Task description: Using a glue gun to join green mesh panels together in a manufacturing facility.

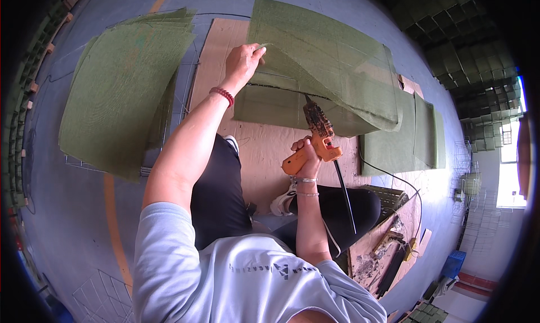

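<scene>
My left hand (246, 63) is closed on the near-left corner of a green mesh sheet (326, 53), pinching it between thumb and fingers and lifting that edge. Beneath the raised edge runs a thin dark wire or rod (281, 89), with more green mesh (264, 110) lying under it. My right hand (306, 158) is wrapped round the handle of an orange hot glue gun (322, 134). Its nozzle end is crusted with dark residue and points up toward the wire. A long black glue stick (344, 196) sticks out from the gun's rear.
A plywood board (261, 146) lies under the mesh, in front of my bent legs. Left stands a stack of green mesh sheets (121, 92) over wire frames. Another mesh panel (402, 137) lies right. The gun's cord (413, 185) loops past a stained board (368, 255) with a black bar (391, 270).
</scene>
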The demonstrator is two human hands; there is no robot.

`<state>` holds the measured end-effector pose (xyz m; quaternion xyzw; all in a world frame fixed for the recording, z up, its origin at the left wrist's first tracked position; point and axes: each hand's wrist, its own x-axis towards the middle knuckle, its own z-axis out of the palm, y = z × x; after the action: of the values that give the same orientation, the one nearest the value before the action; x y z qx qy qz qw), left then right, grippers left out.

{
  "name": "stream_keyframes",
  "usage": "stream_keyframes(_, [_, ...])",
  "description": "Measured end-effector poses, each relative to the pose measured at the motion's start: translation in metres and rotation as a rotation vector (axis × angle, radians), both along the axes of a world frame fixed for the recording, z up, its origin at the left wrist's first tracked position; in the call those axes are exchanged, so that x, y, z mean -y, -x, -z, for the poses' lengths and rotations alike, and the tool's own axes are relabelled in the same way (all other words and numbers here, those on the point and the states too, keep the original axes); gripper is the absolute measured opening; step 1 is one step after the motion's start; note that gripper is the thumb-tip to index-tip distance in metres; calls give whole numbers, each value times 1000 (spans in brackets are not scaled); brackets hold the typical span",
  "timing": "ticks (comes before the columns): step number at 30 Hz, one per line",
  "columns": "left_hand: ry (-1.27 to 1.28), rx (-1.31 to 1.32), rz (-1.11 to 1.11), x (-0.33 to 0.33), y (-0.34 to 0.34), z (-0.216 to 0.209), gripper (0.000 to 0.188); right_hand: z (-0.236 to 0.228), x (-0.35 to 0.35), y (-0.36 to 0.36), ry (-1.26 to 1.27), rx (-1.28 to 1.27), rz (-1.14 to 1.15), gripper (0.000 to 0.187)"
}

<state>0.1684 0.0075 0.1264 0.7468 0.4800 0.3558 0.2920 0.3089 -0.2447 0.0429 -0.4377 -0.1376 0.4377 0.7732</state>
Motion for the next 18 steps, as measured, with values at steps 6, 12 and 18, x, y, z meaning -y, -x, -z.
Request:
stream_keyframes(6, [37,-1,3,0,-1,0,31,4,-2,3,11,14,-46,17])
stream_keyframes(12, [-11,60,-19,-1,-2,6,35,0,-5,13,25,26,-77,16])
stream_keyframes(18, [-13,34,0,-4,1,7,35,1,-11,20,25,60,-138,14])
